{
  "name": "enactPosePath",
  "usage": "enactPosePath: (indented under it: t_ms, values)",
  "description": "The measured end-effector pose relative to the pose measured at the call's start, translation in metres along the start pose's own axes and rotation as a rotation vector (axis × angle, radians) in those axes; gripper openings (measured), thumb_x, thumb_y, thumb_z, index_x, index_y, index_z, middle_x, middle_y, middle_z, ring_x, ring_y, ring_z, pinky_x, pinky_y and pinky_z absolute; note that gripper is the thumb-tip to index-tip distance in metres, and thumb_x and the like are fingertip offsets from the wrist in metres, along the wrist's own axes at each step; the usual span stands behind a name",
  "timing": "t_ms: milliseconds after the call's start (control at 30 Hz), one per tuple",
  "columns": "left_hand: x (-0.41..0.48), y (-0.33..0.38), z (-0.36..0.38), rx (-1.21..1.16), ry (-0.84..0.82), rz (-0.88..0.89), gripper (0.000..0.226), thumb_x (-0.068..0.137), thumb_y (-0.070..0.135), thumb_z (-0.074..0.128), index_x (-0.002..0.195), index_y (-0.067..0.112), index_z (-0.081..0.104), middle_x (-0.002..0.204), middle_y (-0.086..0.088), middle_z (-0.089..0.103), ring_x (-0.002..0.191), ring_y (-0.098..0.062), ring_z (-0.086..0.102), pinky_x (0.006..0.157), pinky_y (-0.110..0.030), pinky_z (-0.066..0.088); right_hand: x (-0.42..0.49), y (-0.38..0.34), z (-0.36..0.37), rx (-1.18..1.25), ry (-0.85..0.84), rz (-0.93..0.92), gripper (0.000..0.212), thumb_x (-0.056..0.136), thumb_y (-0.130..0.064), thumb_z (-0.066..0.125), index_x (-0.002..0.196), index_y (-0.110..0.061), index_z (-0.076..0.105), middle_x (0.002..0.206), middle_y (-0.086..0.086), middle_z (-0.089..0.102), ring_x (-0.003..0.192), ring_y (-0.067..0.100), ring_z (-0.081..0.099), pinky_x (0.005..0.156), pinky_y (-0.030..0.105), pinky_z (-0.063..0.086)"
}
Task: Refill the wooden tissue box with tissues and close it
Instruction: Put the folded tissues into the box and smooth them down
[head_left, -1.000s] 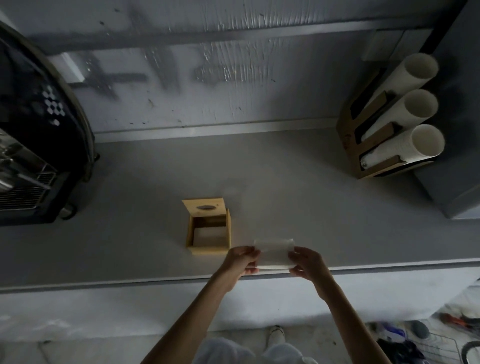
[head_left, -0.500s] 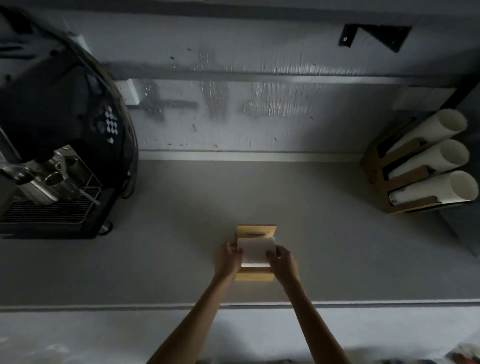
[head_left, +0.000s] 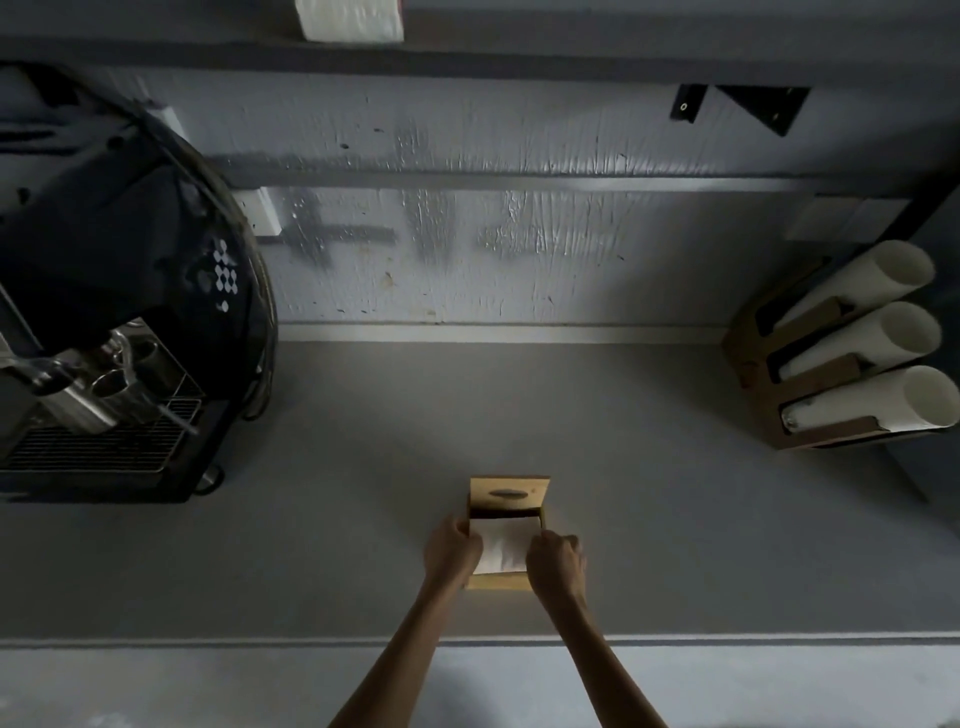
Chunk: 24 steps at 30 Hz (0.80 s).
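The wooden tissue box sits on the grey counter near its front edge. Its lid, with an oval slot, stands tilted up at the far side. A white stack of tissues lies in the box's open top. My left hand grips the stack's left edge and my right hand grips its right edge. Both hands press against the box's side walls.
A black espresso machine fills the left of the counter. A wooden holder with three stacks of white cups lies at the right. Another white tissue pack rests on a shelf above.
Both hands have carried the tissue stack from the counter's front edge over to the box and lowered it into the open top.
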<state>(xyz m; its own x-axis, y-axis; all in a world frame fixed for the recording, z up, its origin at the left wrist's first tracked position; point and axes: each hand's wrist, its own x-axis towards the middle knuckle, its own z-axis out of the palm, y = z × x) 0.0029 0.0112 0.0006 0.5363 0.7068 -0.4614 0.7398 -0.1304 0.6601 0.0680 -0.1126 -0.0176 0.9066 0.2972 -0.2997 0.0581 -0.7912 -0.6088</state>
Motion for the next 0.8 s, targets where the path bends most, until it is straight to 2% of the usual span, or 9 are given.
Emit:
enactPosePath:
  t_ms: [67,167,367,500,600,733,800]
  values:
    - [0.001,-0.006,0.006,0.002,0.038,0.033,0.022,0.086,0.019,0.049,0.101,0.012,0.063,0.101,-0.008,0.068,0.095,-0.027,0.063,0.085,-0.041,0.054,-0.002,0.004,0.002,0.064,0.022,0.010,0.025,0.093,-0.012,0.041,0.085,-0.010,0.064,0.087,0.010,0.062,0.075,0.021,0.060,0.065,0.030,0.054]
    - [-0.001,-0.010,0.011,0.006,0.106,0.100,0.015,0.088,0.019,0.053,0.098,0.010,0.058,0.097,-0.009,0.066,0.092,-0.028,0.062,0.082,-0.042,0.053,-0.004,0.007,0.001,0.088,0.062,-0.019,0.021,0.096,-0.018,0.044,0.106,-0.011,0.061,0.100,0.009,0.061,0.079,0.018,0.057,0.068,0.028,0.051]
    - [0.008,-0.023,0.021,0.058,0.162,0.233,0.008,0.086,0.019,0.058,0.092,0.014,0.056,0.087,-0.005,0.065,0.085,-0.025,0.063,0.075,-0.042,0.054,-0.004,0.008,0.000,0.121,0.095,-0.083,0.013,0.093,-0.014,0.052,0.107,-0.014,0.051,0.100,0.007,0.061,0.080,0.018,0.056,0.066,0.032,0.054]
    - [0.009,-0.027,0.027,0.005,0.174,0.293,0.005,0.086,0.018,0.061,0.089,0.018,0.056,0.085,-0.001,0.064,0.084,-0.021,0.062,0.068,-0.030,0.049,-0.006,0.010,0.003,0.084,0.139,-0.115,0.013,0.094,-0.017,0.052,0.106,-0.016,0.051,0.104,0.007,0.061,0.083,0.017,0.057,0.069,0.033,0.055]
    - [0.004,-0.030,0.030,-0.080,0.178,0.294,0.011,0.090,0.025,0.058,0.098,0.021,0.052,0.099,-0.001,0.055,0.092,-0.016,0.050,0.072,-0.024,0.041,-0.009,0.017,0.006,0.002,0.170,-0.090,0.026,0.093,-0.022,0.054,0.118,-0.017,0.051,0.117,0.008,0.054,0.100,0.020,0.050,0.077,0.030,0.052]
    - [0.004,-0.037,0.033,-0.133,0.165,0.258,0.042,0.089,0.032,0.060,0.124,0.015,0.045,0.110,0.001,0.044,0.100,-0.020,0.049,0.082,-0.039,0.050,-0.011,0.026,0.007,-0.012,0.164,-0.039,0.043,0.092,-0.032,0.056,0.130,-0.018,0.044,0.128,0.012,0.047,0.113,0.025,0.047,0.081,0.032,0.051]
    - [0.005,-0.036,0.033,-0.156,0.137,0.186,0.046,0.089,0.027,0.061,0.128,0.011,0.044,0.113,-0.004,0.047,0.105,-0.025,0.050,0.087,-0.044,0.050,-0.011,0.027,0.005,-0.003,0.134,-0.029,0.046,0.092,-0.034,0.055,0.133,-0.020,0.041,0.131,0.012,0.045,0.115,0.026,0.047,0.080,0.033,0.051]
